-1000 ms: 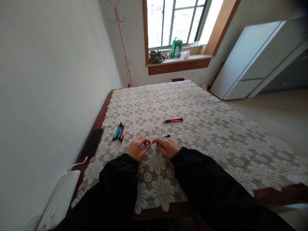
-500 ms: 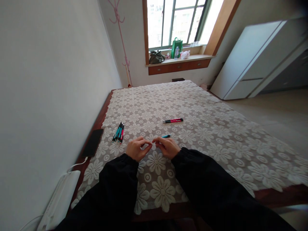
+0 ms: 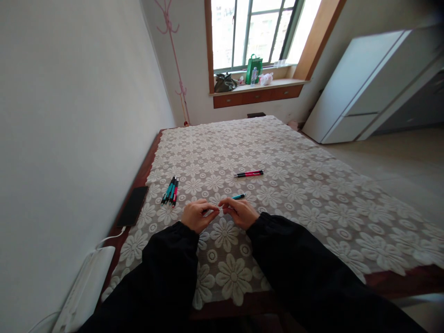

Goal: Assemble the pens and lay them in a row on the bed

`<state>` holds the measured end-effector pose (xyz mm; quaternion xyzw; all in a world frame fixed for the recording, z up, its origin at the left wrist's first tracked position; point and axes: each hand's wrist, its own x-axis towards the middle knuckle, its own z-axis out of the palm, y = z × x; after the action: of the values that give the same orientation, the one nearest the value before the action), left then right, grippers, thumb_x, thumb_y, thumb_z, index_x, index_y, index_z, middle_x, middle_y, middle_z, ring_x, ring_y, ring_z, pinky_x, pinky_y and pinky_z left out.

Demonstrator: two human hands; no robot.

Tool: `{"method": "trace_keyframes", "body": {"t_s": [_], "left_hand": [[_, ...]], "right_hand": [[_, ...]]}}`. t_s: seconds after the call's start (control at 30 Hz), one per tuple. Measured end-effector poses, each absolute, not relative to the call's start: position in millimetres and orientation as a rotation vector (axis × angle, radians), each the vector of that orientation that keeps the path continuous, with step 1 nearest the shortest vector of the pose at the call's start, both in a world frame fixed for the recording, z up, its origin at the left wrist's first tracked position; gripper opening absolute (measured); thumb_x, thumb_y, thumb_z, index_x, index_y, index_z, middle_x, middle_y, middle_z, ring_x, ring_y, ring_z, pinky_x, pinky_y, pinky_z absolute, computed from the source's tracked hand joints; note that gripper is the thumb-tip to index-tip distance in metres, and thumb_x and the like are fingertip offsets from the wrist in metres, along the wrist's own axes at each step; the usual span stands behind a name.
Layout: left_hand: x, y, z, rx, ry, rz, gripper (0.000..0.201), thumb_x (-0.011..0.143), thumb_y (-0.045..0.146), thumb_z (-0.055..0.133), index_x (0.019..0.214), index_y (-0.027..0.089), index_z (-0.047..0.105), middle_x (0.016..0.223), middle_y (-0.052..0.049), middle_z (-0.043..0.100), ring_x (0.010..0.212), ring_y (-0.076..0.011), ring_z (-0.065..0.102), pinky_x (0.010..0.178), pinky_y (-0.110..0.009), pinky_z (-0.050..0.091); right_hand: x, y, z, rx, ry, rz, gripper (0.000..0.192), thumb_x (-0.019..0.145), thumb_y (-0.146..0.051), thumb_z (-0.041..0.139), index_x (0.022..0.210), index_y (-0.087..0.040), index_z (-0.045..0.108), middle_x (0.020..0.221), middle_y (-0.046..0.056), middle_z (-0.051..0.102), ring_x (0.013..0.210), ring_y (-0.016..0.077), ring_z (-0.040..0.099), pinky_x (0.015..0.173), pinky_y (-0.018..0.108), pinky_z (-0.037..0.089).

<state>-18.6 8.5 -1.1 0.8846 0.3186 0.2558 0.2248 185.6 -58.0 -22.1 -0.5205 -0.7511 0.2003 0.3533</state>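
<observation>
Your left hand [image 3: 197, 216] and right hand [image 3: 243, 214] are over the near part of the table [image 3: 398, 281], almost meeting, the left one's fingers [image 3: 208, 206] pointing right and the right one's pointing left. On each hand the thumb and forefinger are bent toward each other in a pinch, with the left pair looking nearly together at the tips. You may have something tiny there, but it is too small to make out, so whether either hand grips anything cannot be told.

Just beyond your right hand lies a teal pen [image 3: 238, 196], its left end close to your fingers; contact is unclear. Farther off and a little to the right, a red pen [image 3: 249, 174] lies crosswise on the floral cloth [image 3: 234, 277]. To the left of your left hand, teal and red pens [image 3: 170, 190] lie bunched side by side. Left of those, a black phone [image 3: 132, 206] rests at the table's left edge, with a white cable [image 3: 111, 236] at its near end.
</observation>
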Motion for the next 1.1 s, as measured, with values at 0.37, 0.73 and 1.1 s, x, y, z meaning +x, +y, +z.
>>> {"method": "trace_keyframes", "body": {"t_s": [0.37, 0.73, 1.1], "left_hand": [[-17.9, 7.1, -5.2, 2.479, 0.850, 0.639, 0.022, 0.086, 0.042, 0.065, 0.083, 0.025, 0.079, 0.062, 0.001, 0.057, 0.055, -0.0098, 0.049, 0.053, -0.023, 0.032], [-17.6, 6.9, -5.6, 2.528, 0.906, 0.647, 0.025, 0.087, 0.045, 0.063, 0.082, 0.026, 0.079, 0.064, 0.001, 0.060, 0.054, -0.0100, 0.049, 0.054, -0.025, 0.030], [-16.9, 7.0, -2.6, 2.538, 0.928, 0.599, 0.027, 0.087, 0.047, 0.062, 0.091, 0.026, 0.078, 0.069, -0.001, 0.062, 0.059, -0.0117, 0.052, 0.056, -0.025, 0.033]], "right_hand": [[180.0, -60.0, -19.6, -1.367, -1.998, 0.532, 0.023, 0.089, -0.013, 0.053, 0.108, -0.025, 0.059, 0.091, 0.000, 0.073, 0.082, 0.0148, 0.068, 0.073, 0.022, 0.046], [178.6, -60.2, -20.0, -1.427, -2.006, 0.488, 0.018, 0.092, -0.018, 0.053, 0.108, -0.024, 0.058, 0.092, 0.001, 0.072, 0.082, 0.0166, 0.068, 0.072, 0.024, 0.045], [177.9, -60.1, -21.0, -1.447, -1.981, 0.498, 0.016, 0.091, -0.020, 0.054, 0.106, -0.023, 0.057, 0.091, 0.002, 0.071, 0.081, 0.0169, 0.067, 0.071, 0.024, 0.044]]}}
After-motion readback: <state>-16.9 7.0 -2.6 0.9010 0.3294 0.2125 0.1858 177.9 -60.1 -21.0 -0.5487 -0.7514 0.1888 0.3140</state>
